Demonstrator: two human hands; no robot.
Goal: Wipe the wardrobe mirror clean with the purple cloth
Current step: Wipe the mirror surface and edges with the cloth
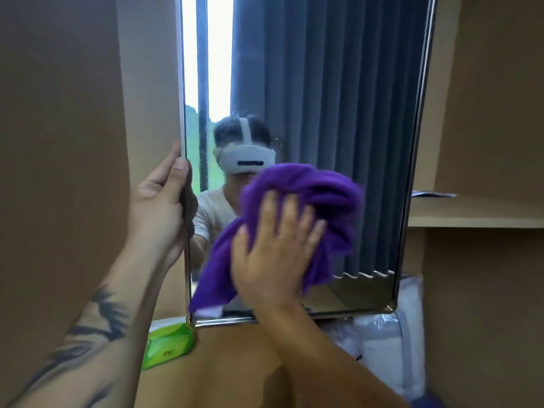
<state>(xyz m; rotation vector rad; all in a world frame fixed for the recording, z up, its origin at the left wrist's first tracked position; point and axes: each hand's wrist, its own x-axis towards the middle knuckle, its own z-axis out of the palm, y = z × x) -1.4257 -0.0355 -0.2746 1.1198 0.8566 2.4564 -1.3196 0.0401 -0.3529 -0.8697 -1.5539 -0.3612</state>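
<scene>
A tall mirror [323, 98] with a thin metal frame hangs in front of me on the wardrobe, reflecting a grey curtain and a bright window. My left hand [160, 201] grips the mirror's left edge, thumb on the glass side. My right hand [273, 248] presses the bunched purple cloth [309, 195] flat against the lower middle of the glass, fingers spread and straight. The cloth hangs down to the lower left corner of the mirror and is blurred by motion.
Brown wardrobe panels stand on both sides. A shelf [477, 220] juts out at right with papers on it. Below the mirror lie a green packet [167, 346] and white plastic-wrapped bundles [391, 334].
</scene>
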